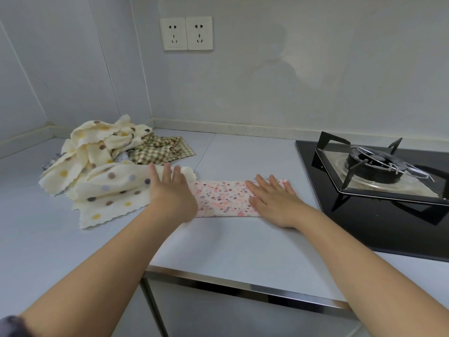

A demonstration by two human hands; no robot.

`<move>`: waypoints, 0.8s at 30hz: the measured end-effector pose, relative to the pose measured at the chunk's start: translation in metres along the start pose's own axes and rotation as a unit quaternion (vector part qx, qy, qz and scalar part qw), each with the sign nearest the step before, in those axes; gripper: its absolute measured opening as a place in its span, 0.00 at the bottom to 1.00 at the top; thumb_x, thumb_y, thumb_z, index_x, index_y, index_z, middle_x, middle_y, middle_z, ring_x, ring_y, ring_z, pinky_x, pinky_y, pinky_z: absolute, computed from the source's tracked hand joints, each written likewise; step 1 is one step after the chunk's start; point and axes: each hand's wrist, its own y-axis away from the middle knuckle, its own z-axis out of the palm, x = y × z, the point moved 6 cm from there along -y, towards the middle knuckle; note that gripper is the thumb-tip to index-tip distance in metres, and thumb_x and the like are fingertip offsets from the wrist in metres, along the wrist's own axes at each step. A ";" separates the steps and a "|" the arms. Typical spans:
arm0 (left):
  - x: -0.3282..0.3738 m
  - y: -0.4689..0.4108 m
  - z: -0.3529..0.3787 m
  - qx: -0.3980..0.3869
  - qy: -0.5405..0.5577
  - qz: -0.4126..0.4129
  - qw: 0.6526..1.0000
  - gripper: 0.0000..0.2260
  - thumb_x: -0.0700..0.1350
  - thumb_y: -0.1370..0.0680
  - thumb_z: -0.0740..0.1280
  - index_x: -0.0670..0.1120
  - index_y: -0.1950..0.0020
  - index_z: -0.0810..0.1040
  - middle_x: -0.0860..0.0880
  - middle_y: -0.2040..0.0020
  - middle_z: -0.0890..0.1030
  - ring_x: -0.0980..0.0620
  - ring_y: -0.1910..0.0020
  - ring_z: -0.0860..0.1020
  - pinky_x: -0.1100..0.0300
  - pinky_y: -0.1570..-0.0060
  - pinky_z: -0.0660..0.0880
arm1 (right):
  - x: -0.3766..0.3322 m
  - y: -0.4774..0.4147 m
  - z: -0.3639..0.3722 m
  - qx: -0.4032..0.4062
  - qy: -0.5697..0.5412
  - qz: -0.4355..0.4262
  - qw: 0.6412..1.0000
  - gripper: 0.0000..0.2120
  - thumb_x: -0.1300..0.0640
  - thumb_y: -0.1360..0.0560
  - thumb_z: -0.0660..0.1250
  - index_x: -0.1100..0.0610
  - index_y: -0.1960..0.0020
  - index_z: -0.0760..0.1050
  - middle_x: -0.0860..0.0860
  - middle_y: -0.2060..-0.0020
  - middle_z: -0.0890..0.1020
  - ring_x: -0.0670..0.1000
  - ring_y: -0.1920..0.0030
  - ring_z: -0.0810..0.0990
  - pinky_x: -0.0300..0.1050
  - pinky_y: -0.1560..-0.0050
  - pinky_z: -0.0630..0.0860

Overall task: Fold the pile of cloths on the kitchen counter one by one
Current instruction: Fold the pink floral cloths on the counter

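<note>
The pink speckled cloth point(222, 198) lies on the kitchen counter point(243, 239) as a long, narrow band, already doubled lengthwise by the look of it. It sits between the pile and the gas hob point(376, 171). The right hand point(272, 200) lies flat on its right end, fingers straight and spread, gripping nothing. The left hand point(170, 188) is over the left end, fingers also straight and nothing held. It is blurred, so whether it presses or hovers is hard to call.

This looks like the smoothing step on one cloth. The next move probably calls for pinching one end and carrying it across to meet the other.

Just to the left, the cream polka-dot cloth point(114, 188) touches the band's end. Behind it wait the unfolded pile point(97, 147) and a green checked cloth point(158, 149).
</note>
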 end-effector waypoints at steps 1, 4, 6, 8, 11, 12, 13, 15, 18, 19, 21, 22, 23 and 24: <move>0.005 -0.001 -0.004 0.048 0.021 0.028 0.998 0.29 0.51 0.18 0.46 0.42 0.22 0.40 0.44 0.21 0.37 0.44 0.23 0.37 0.37 0.28 0.35 | 0.000 0.000 -0.001 0.000 -0.002 -0.003 1.000 0.25 0.44 0.17 0.42 0.42 0.22 0.39 0.46 0.22 0.38 0.51 0.23 0.34 0.54 0.25 0.32; 0.041 0.002 -0.006 0.107 0.170 0.220 0.955 0.28 0.57 0.17 0.43 0.47 0.21 0.38 0.50 0.21 0.36 0.52 0.23 0.36 0.45 0.25 0.36 | 0.004 -0.002 -0.002 -0.003 -0.009 -0.015 1.000 0.25 0.43 0.17 0.43 0.41 0.22 0.41 0.45 0.22 0.39 0.51 0.23 0.34 0.54 0.25 0.33; 0.057 0.005 0.005 0.045 0.240 0.278 0.929 0.29 0.60 0.18 0.43 0.50 0.21 0.38 0.53 0.22 0.36 0.56 0.24 0.35 0.49 0.25 0.37 | 0.011 -0.003 -0.005 0.007 -0.031 -0.012 0.999 0.26 0.42 0.17 0.46 0.40 0.22 0.42 0.46 0.22 0.41 0.51 0.23 0.35 0.55 0.25 0.33; 0.059 0.001 0.011 0.012 0.269 0.274 0.923 0.29 0.61 0.18 0.43 0.51 0.21 0.41 0.54 0.21 0.38 0.55 0.23 0.38 0.52 0.24 0.40 | 0.017 -0.004 -0.013 0.049 -0.055 0.002 0.997 0.28 0.42 0.18 0.51 0.42 0.22 0.47 0.47 0.21 0.45 0.51 0.22 0.38 0.56 0.25 0.35; 0.051 -0.001 -0.005 0.112 0.239 0.242 0.934 0.25 0.60 0.18 0.47 0.49 0.26 0.64 0.50 0.25 0.64 0.48 0.28 0.63 0.51 0.34 0.61 | 0.015 0.003 -0.038 0.209 -0.047 0.006 0.977 0.22 0.51 0.21 0.62 0.49 0.27 0.66 0.51 0.32 0.71 0.53 0.31 0.67 0.51 0.29 0.59; 0.045 0.001 -0.015 0.169 0.249 0.224 0.927 0.21 0.58 0.18 0.49 0.48 0.35 0.72 0.48 0.35 0.74 0.47 0.37 0.71 0.53 0.43 0.67 | 0.012 0.005 -0.042 0.243 -0.075 -0.009 0.967 0.17 0.54 0.22 0.64 0.50 0.34 0.73 0.49 0.43 0.77 0.51 0.41 0.75 0.50 0.36 0.68; 0.040 0.002 -0.022 0.210 0.277 0.208 0.914 0.18 0.56 0.18 0.52 0.47 0.42 0.75 0.49 0.44 0.78 0.48 0.45 0.75 0.53 0.49 0.69 | 0.006 0.007 -0.043 0.245 -0.123 -0.027 0.961 0.13 0.56 0.23 0.65 0.51 0.40 0.78 0.47 0.53 0.79 0.50 0.51 0.78 0.50 0.43 0.73; 0.035 0.003 -0.024 0.239 0.334 0.202 0.889 0.12 0.50 0.19 0.56 0.47 0.49 0.77 0.50 0.54 0.79 0.48 0.55 0.77 0.53 0.56 0.73 | -0.001 0.007 -0.035 0.206 -0.165 -0.045 0.963 0.10 0.56 0.23 0.64 0.51 0.44 0.80 0.46 0.58 0.81 0.49 0.55 0.80 0.49 0.47 0.76; 0.031 0.001 -0.019 0.219 0.400 0.224 0.861 0.08 0.46 0.20 0.61 0.48 0.53 0.80 0.53 0.61 0.81 0.53 0.63 0.77 0.52 0.60 0.76 | 0.002 0.002 -0.032 0.202 -0.101 -0.041 0.973 0.16 0.56 0.20 0.59 0.52 0.35 0.76 0.49 0.41 0.78 0.52 0.40 0.75 0.50 0.37 0.69; 0.030 0.001 -0.018 0.215 0.423 0.235 0.848 0.07 0.46 0.21 0.63 0.49 0.53 0.80 0.54 0.62 0.81 0.55 0.65 0.76 0.52 0.61 0.76 | 0.004 0.002 -0.033 0.207 -0.113 -0.041 0.971 0.17 0.58 0.20 0.58 0.53 0.33 0.74 0.50 0.38 0.77 0.52 0.37 0.74 0.50 0.34 0.67; 0.028 0.001 -0.019 0.209 0.462 0.270 0.819 0.02 0.47 0.24 0.67 0.52 0.55 0.80 0.55 0.62 0.80 0.57 0.64 0.76 0.56 0.60 0.75 | 0.005 0.004 -0.036 0.225 -0.148 -0.062 0.961 0.18 0.63 0.21 0.58 0.54 0.34 0.75 0.50 0.37 0.77 0.50 0.36 0.74 0.46 0.33 0.67; 0.029 0.001 -0.019 0.194 0.469 0.293 0.810 0.02 0.50 0.26 0.70 0.53 0.56 0.79 0.56 0.60 0.80 0.58 0.61 0.76 0.59 0.58 0.75 | 0.004 0.005 -0.038 0.233 -0.166 -0.073 0.956 0.18 0.65 0.22 0.58 0.55 0.35 0.77 0.50 0.38 0.79 0.49 0.37 0.75 0.43 0.34 0.68; 0.031 0.000 -0.018 0.169 0.462 0.314 0.812 0.06 0.53 0.28 0.73 0.54 0.55 0.79 0.56 0.57 0.80 0.59 0.57 0.77 0.62 0.56 0.74 | 0.001 0.008 -0.039 0.236 -0.186 -0.079 0.950 0.19 0.67 0.23 0.58 0.55 0.37 0.78 0.49 0.40 0.80 0.48 0.39 0.76 0.41 0.35 0.69; 0.036 0.000 -0.016 0.146 0.442 0.336 0.819 0.09 0.54 0.29 0.74 0.54 0.53 0.79 0.57 0.55 0.79 0.60 0.55 0.76 0.65 0.53 0.73 | -0.001 0.009 -0.039 0.236 -0.204 -0.083 0.947 0.20 0.69 0.24 0.58 0.55 0.38 0.78 0.49 0.41 0.81 0.47 0.39 0.76 0.39 0.36 0.69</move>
